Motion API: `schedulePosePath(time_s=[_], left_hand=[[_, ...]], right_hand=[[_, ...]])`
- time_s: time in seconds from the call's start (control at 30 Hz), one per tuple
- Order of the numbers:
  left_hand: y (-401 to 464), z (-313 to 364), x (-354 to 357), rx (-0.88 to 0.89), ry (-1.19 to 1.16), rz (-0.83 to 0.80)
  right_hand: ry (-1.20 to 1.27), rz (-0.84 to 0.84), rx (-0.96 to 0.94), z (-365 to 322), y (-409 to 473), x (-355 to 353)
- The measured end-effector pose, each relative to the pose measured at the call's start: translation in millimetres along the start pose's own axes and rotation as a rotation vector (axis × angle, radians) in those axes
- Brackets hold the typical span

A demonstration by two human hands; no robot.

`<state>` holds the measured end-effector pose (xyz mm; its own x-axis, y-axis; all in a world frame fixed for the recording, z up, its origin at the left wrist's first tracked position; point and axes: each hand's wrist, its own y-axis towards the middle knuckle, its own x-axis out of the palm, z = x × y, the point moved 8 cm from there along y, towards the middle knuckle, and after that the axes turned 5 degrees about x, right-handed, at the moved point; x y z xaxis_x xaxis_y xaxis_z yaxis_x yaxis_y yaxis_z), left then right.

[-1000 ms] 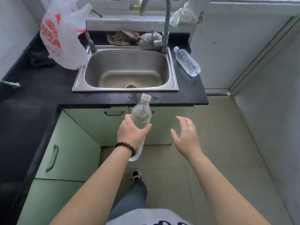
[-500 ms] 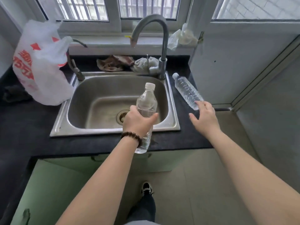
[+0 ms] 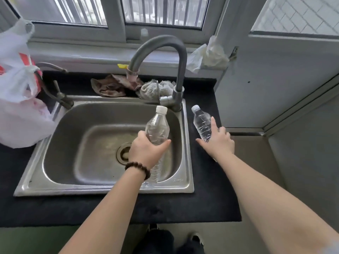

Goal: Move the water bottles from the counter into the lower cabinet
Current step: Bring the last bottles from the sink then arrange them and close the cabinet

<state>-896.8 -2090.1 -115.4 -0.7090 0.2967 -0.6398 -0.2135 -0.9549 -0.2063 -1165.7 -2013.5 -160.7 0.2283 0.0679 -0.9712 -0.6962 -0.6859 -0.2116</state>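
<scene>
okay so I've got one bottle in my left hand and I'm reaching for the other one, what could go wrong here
The second bottle lies on its side on the narrow counter strip by the sink; your right hand is open on it, so a nudge could roll it off. The held bottle hangs over the basin in your left hand; a loose grip could drop it.

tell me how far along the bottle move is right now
Nothing looks stored yet; the cabinet is out of view. The left hand holds one water bottle upright over the sink. The right hand is spread over the second bottle lying on the counter, not yet closed on it. Both bottles have yet to go below.
</scene>
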Motion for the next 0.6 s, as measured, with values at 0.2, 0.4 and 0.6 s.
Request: schedulePosePath(time_s=[0.2, 0.4, 0.6], left_hand=[[-20, -10, 5, -0.137, -0.048, 0.123], [-95, 1, -8, -0.286, 0.048, 0.387], [-196, -19, -27, -0.466, 0.081, 0.656]], right_hand=[[0.059, -0.017, -0.039, 2, 6, -1], [0.200, -0.147, -0.141, 15, -1, -1], [0.341, -0.279, -0.467, -21, -78, 2]])
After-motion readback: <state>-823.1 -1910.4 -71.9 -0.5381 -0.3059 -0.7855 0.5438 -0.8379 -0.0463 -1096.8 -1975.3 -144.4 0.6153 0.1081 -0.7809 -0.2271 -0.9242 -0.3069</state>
